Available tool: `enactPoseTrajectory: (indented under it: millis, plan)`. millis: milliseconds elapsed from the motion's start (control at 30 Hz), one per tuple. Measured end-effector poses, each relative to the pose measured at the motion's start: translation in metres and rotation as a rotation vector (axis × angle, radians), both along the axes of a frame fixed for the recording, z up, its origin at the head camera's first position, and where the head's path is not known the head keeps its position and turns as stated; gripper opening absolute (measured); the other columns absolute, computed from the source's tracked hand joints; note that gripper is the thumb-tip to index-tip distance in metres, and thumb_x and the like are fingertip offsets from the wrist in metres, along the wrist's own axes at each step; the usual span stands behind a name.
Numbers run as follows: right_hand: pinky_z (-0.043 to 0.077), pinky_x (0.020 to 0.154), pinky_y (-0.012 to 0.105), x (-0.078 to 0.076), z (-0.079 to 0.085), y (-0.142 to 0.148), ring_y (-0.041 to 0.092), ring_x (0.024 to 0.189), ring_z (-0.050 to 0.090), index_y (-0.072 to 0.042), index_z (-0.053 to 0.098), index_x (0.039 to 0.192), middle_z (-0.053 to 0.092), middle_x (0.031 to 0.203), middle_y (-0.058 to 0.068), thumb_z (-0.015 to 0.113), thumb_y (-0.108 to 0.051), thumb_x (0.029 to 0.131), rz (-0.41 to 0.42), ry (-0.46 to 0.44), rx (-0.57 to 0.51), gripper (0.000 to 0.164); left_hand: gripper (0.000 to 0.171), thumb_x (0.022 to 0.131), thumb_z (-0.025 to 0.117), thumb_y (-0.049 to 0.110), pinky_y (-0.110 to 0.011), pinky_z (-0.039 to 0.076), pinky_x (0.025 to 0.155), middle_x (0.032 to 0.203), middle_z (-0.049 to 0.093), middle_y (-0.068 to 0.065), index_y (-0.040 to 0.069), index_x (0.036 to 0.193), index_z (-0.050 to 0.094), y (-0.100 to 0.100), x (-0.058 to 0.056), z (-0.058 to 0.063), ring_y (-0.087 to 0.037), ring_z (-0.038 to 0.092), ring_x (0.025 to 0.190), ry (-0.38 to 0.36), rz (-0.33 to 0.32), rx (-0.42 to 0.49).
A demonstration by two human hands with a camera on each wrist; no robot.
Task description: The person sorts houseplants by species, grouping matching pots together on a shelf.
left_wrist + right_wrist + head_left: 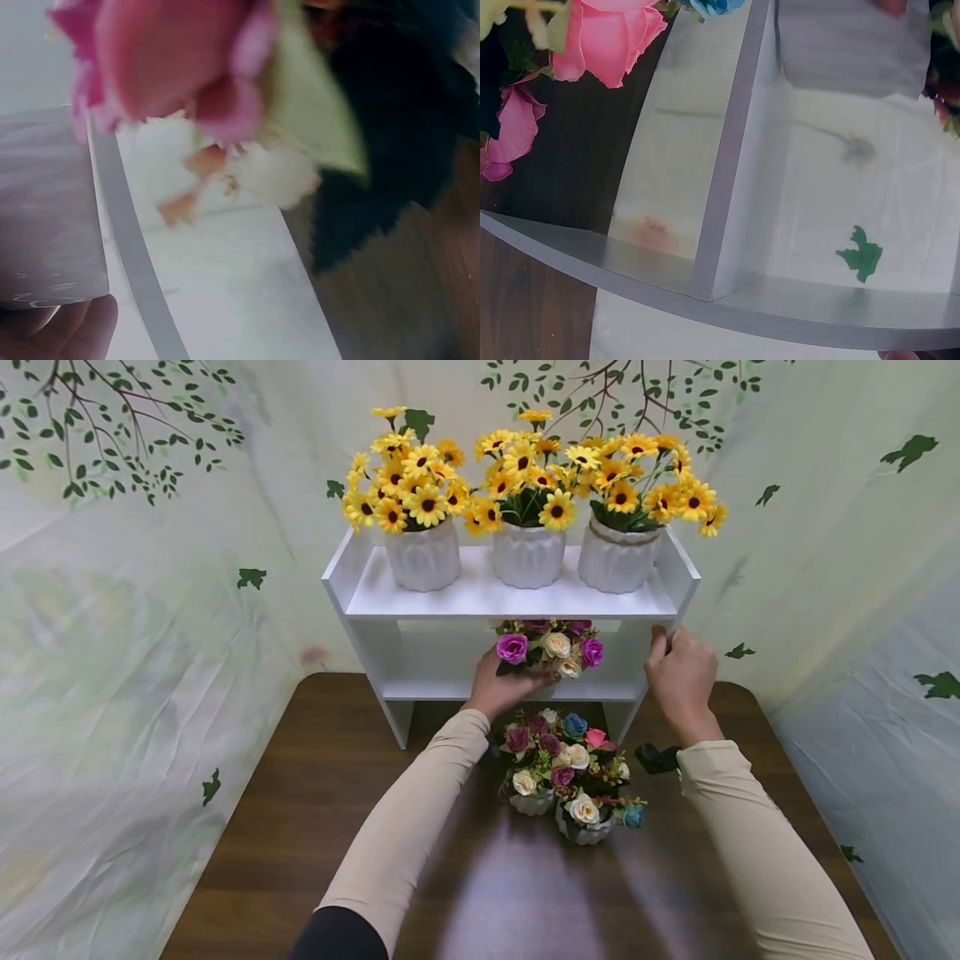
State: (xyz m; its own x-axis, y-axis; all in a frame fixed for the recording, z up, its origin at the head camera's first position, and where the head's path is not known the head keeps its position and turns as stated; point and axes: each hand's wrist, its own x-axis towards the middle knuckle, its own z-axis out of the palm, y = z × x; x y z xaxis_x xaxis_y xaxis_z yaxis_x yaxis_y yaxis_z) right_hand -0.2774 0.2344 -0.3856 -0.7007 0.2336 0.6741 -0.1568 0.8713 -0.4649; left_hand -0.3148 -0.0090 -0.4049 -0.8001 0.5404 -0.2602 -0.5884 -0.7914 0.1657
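My left hand [501,685] holds a small pot of artificial roses [557,645], purple and cream, at the lower level of a white two-tier shelf [517,603]. In the left wrist view the pale pot [52,202] shows at the left, with fingertips [86,330] under its base. A blurred pink rose [176,60] fills the top of that view. My right hand [681,675] grips the shelf's right side panel below the upper board. In the right wrist view the held pot [855,49] appears beyond the shelf's grey-looking edge.
Three white pots of yellow daisy-like flowers [423,556] stand on the upper board. Two pots of mixed roses [585,814] sit on the brown wooden table [330,827] before the shelf. A leaf-printed cloth [150,635] hangs behind and at the sides.
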Motion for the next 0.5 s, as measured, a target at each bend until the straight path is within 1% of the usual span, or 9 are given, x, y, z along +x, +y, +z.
enactPoseTrajectory:
  millis: [33,67,167,233,267,333,433,500]
  plan:
    - [0.027,0.047,0.037,0.0,0.0,0.001,0.033,0.05,0.042,-0.001,0.045,0.059,0.054,0.054,0.023,0.053,-0.014,0.098,-0.001,0.0,-0.001,0.042,0.062,0.104,0.048,0.035,-0.045,0.0,0.129,0.168,0.006,-0.018,0.009,0.156,0.027,0.004,-0.003,0.001,-0.029,0.002,0.157,-0.132,0.027,0.122]
    - [0.026,0.047,0.037,0.001,0.001,0.001,0.033,0.05,0.042,-0.001,0.045,0.059,0.054,0.054,0.023,0.053,-0.014,0.098,-0.004,0.0,-0.003,0.042,0.064,0.104,0.048,0.032,-0.047,-0.003,0.128,0.167,0.001,-0.02,0.009,0.158,0.022,0.007,-0.007,0.001,-0.031,-0.002,0.157,-0.169,0.032,0.153]
    - [0.026,0.046,0.037,0.003,0.001,0.004,0.034,0.05,0.044,-0.001,0.045,0.059,0.055,0.055,0.024,0.053,-0.014,0.098,-0.015,-0.001,-0.008,0.042,0.072,0.104,0.045,0.035,-0.044,-0.008,0.128,0.168,-0.006,-0.018,0.011,0.16,0.007,0.02,-0.014,0.0,-0.029,-0.008,0.157,-0.198,0.038,0.212]
    - [0.026,0.046,0.037,0.005,0.001,0.006,0.034,0.051,0.044,-0.001,0.045,0.059,0.056,0.056,0.025,0.054,-0.014,0.098,-0.021,-0.002,-0.011,0.042,0.074,0.105,0.042,0.036,-0.044,-0.009,0.128,0.167,-0.011,-0.017,0.011,0.16,-0.001,0.028,-0.016,-0.002,-0.028,-0.011,0.156,-0.201,0.043,0.245]
    - [0.026,0.046,0.038,0.005,0.001,0.007,0.034,0.051,0.043,-0.001,0.044,0.059,0.056,0.056,0.025,0.054,-0.015,0.098,-0.025,-0.004,-0.01,0.042,0.077,0.105,0.042,0.037,-0.042,-0.009,0.128,0.167,-0.013,-0.016,0.011,0.16,-0.005,0.033,-0.016,-0.003,-0.027,-0.013,0.156,-0.223,0.045,0.272]
    - [0.027,0.047,0.04,0.006,0.0,0.008,0.035,0.051,0.043,-0.001,0.044,0.06,0.056,0.056,0.026,0.054,-0.015,0.098,-0.028,-0.006,-0.004,0.042,0.079,0.104,0.042,0.038,-0.042,-0.009,0.128,0.167,-0.013,-0.015,0.01,0.159,-0.007,0.041,-0.017,-0.005,-0.026,-0.013,0.156,-0.261,0.058,0.306]
    - [0.03,0.047,0.045,0.006,-0.001,0.01,0.037,0.052,0.043,0.0,0.045,0.06,0.057,0.057,0.027,0.053,-0.016,0.099,-0.038,-0.008,0.0,0.042,0.08,0.104,0.043,0.038,-0.042,-0.01,0.128,0.167,-0.013,-0.016,0.01,0.159,-0.008,0.051,-0.018,-0.006,-0.027,-0.014,0.156,-0.268,0.067,0.318]
    - [0.033,0.047,0.048,0.005,-0.002,0.011,0.039,0.052,0.046,0.0,0.046,0.061,0.059,0.059,0.029,0.053,-0.016,0.099,-0.045,-0.007,-0.001,0.042,0.079,0.104,0.044,0.037,-0.043,-0.011,0.127,0.167,-0.013,-0.016,0.011,0.16,-0.007,0.057,-0.019,-0.006,-0.027,-0.014,0.156,-0.251,0.072,0.306]
